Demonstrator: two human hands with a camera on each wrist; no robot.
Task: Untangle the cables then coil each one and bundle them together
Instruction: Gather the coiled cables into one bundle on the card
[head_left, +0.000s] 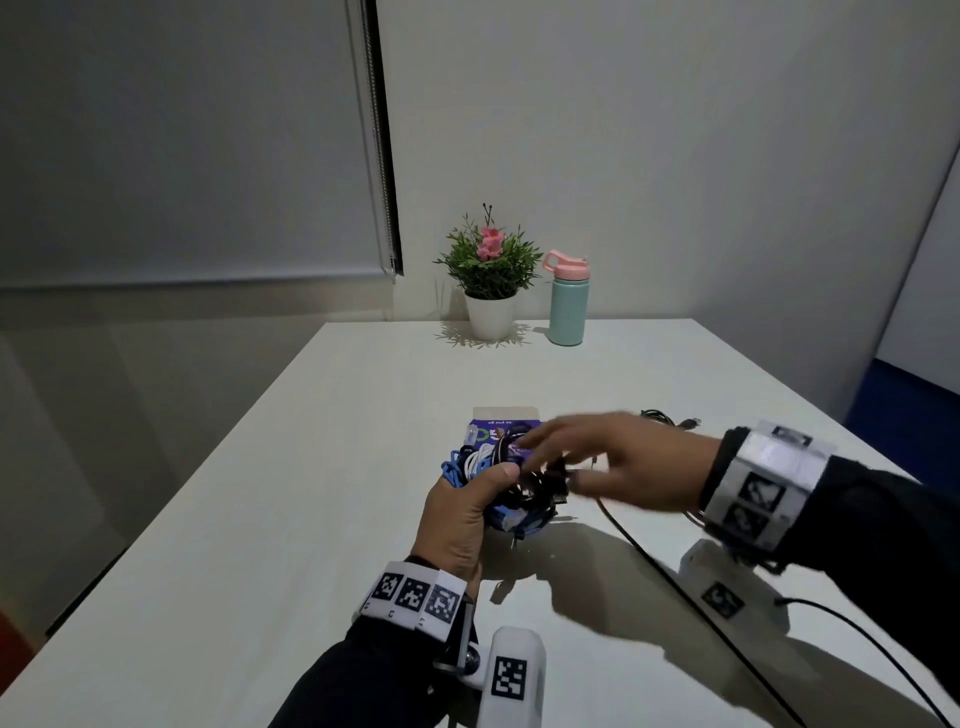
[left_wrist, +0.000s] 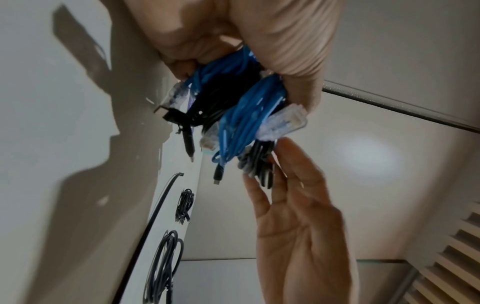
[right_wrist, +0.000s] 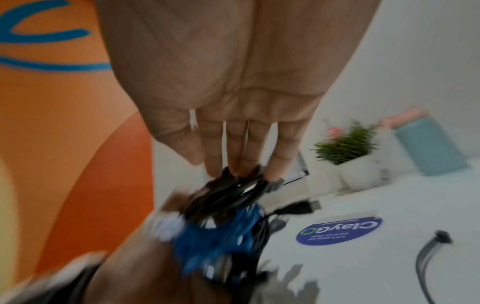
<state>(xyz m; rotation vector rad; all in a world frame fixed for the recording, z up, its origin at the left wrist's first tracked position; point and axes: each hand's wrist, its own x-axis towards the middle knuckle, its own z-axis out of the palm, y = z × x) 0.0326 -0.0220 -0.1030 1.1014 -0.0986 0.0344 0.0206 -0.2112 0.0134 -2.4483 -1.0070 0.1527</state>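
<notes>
A: Where is the bundle (head_left: 511, 486)?

B: We hold it in the left hand (head_left: 462, 519), fingers and thumb curled round the blue, white and black cables, raised off the table (head_left: 260, 493). We judge this grip keeps the coils together while the other hand works.

A: And the right hand (head_left: 618, 462)?

B: Its fingers (left_wrist: 291, 164) are straight and a little apart, tips touching the black loops on the side of the bundle away from the left palm. It clamps nothing that we can confirm; the wrist view is blurred. We judge it is adding or seating a black coil.

A: Other cables?

B: A small black coil (head_left: 657, 415) lies beyond the right hand. A loose black cable (head_left: 649, 556) runs under the right wrist.

A: Any readable writing?

B: Beyond the left hand lies a purple card (right_wrist: 339, 231). In the right wrist view it reads "ClayGo", seen upside down, beside a green ring logo. The smaller lines are illegible.
</notes>
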